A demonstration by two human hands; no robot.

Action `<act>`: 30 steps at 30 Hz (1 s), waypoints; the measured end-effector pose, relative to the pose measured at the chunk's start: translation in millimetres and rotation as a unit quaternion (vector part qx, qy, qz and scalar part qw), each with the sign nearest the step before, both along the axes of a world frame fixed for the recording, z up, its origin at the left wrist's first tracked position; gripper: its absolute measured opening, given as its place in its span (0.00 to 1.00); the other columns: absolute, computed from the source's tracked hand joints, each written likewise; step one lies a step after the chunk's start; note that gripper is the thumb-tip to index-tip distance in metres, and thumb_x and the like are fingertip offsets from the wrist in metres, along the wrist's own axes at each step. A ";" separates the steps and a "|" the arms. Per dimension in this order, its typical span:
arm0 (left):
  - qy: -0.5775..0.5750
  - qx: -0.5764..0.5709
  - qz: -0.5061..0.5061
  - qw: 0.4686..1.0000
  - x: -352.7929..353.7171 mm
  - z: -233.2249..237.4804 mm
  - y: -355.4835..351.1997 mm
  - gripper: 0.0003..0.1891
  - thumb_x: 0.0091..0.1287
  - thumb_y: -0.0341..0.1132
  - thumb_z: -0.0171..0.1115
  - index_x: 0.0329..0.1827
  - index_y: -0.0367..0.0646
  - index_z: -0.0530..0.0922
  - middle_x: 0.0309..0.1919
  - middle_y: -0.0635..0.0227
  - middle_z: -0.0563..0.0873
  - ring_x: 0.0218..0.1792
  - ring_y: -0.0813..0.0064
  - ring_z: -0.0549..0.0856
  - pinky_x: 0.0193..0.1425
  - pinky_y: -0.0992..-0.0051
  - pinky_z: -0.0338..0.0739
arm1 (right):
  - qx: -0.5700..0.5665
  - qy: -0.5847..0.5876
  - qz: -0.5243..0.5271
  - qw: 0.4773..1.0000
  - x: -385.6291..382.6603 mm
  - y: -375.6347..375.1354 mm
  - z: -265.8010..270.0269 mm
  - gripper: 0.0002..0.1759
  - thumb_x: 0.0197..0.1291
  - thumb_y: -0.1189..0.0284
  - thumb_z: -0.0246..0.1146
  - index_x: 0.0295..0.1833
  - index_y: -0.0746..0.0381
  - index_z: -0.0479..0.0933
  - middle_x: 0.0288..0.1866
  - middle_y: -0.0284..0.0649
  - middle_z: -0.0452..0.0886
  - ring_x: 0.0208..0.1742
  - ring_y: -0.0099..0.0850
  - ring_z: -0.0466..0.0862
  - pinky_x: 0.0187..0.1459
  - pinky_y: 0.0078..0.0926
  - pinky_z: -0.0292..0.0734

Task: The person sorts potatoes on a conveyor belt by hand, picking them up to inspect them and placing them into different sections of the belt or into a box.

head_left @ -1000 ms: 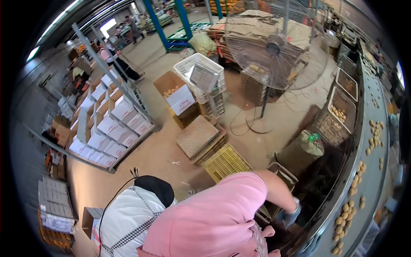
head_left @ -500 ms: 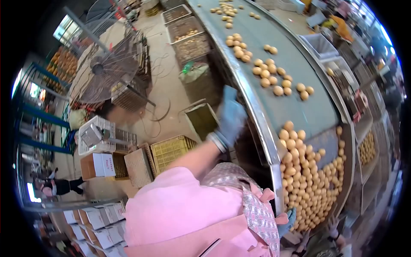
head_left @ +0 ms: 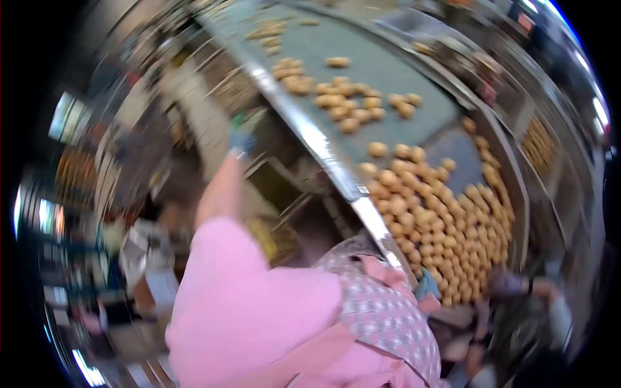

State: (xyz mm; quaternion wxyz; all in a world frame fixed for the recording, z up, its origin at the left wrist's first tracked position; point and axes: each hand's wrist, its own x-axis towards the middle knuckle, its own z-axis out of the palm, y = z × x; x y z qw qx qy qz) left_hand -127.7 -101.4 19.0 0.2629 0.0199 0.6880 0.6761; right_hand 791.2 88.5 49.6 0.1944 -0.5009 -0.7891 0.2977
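Note:
My left hand [head_left: 240, 140], in a blue glove, is stretched out to the upper left over the floor side of the conveyor. It is beside a green object [head_left: 238, 121] on a sack; motion blur hides its fingers and any contact. My right hand [head_left: 427, 284], also gloved in blue, is at the near edge of the pile of round, potato-like produce [head_left: 446, 239]. Only part of it shows past the pink apron tie, and its fingers cannot be made out.
A green conveyor belt [head_left: 375, 71] with a metal rail [head_left: 310, 132] carries more produce. At the lower right a co-worker's hand [head_left: 508, 283] reaches the pile. A yellow crate [head_left: 265, 239] and a cardboard box [head_left: 143, 294] stand on the floor side.
My left hand has swung left, away from the rail, to beside the green object. The view has shifted and blurred. The co-worker's arms show more fully at the pile.

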 end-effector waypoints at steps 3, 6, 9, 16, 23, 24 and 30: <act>0.303 -0.043 -0.026 0.952 139.3 107.5 92.1 0.19 0.80 0.35 0.57 0.70 0.37 0.76 0.49 0.61 0.79 0.51 0.63 0.78 0.59 0.64 0.77 | -0.061 0.023 0.047 0.997 -49.8 1.1 -5.0 0.21 0.74 0.67 0.62 0.67 0.63 0.82 0.61 0.50 0.88 0.63 0.48 0.86 0.66 0.43 0.79; 0.370 0.064 -0.370 0.850 344.9 177.2 253.8 0.24 0.80 0.28 0.56 0.78 0.35 0.73 0.66 0.65 0.80 0.61 0.70 0.80 0.70 0.69 0.76 | -0.136 0.133 -0.038 0.981 -77.6 23.3 11.4 0.18 0.73 0.69 0.62 0.63 0.62 0.84 0.56 0.47 0.89 0.59 0.46 0.87 0.63 0.42 0.80; 0.593 -0.013 -0.625 0.508 440.6 200.8 277.5 0.30 0.71 0.46 0.70 0.76 0.52 0.78 0.79 0.58 0.74 0.80 0.47 0.68 0.86 0.49 0.55 | -0.052 0.133 -0.018 0.990 -93.7 51.7 25.6 0.15 0.72 0.72 0.63 0.59 0.61 0.86 0.54 0.45 0.90 0.55 0.46 0.88 0.59 0.42 0.82; 0.751 -0.029 -0.576 0.322 375.1 171.0 390.4 0.23 0.70 0.40 0.67 0.68 0.64 0.83 0.65 0.60 0.83 0.68 0.50 0.79 0.70 0.46 0.72 | 0.053 0.092 0.101 0.989 -131.4 106.7 48.4 0.13 0.70 0.71 0.64 0.57 0.60 0.87 0.49 0.44 0.90 0.51 0.45 0.87 0.55 0.42 0.81; 0.558 0.013 -0.315 0.768 385.1 217.5 366.5 0.17 0.73 0.30 0.62 0.63 0.41 0.84 0.55 0.57 0.86 0.56 0.53 0.84 0.64 0.57 0.77 | 0.098 0.101 0.078 0.987 -143.5 173.5 66.2 0.15 0.69 0.73 0.66 0.59 0.60 0.85 0.50 0.45 0.89 0.51 0.45 0.87 0.55 0.42 0.82; 0.477 0.047 -0.351 0.804 402.5 221.3 343.8 0.17 0.73 0.29 0.62 0.63 0.39 0.83 0.55 0.56 0.86 0.57 0.53 0.84 0.64 0.58 0.77 | 0.141 0.109 0.067 0.982 -150.3 192.2 67.8 0.15 0.68 0.73 0.67 0.59 0.60 0.85 0.50 0.46 0.88 0.50 0.45 0.86 0.54 0.43 0.82; 0.668 -0.102 -0.327 0.660 408.5 184.1 253.6 0.18 0.76 0.30 0.59 0.66 0.40 0.83 0.62 0.56 0.86 0.68 0.49 0.80 0.73 0.51 0.72 | 0.220 -0.145 0.017 0.964 -175.1 285.7 37.4 0.25 0.69 0.67 0.68 0.70 0.55 0.77 0.64 0.40 0.84 0.58 0.43 0.84 0.57 0.45 0.81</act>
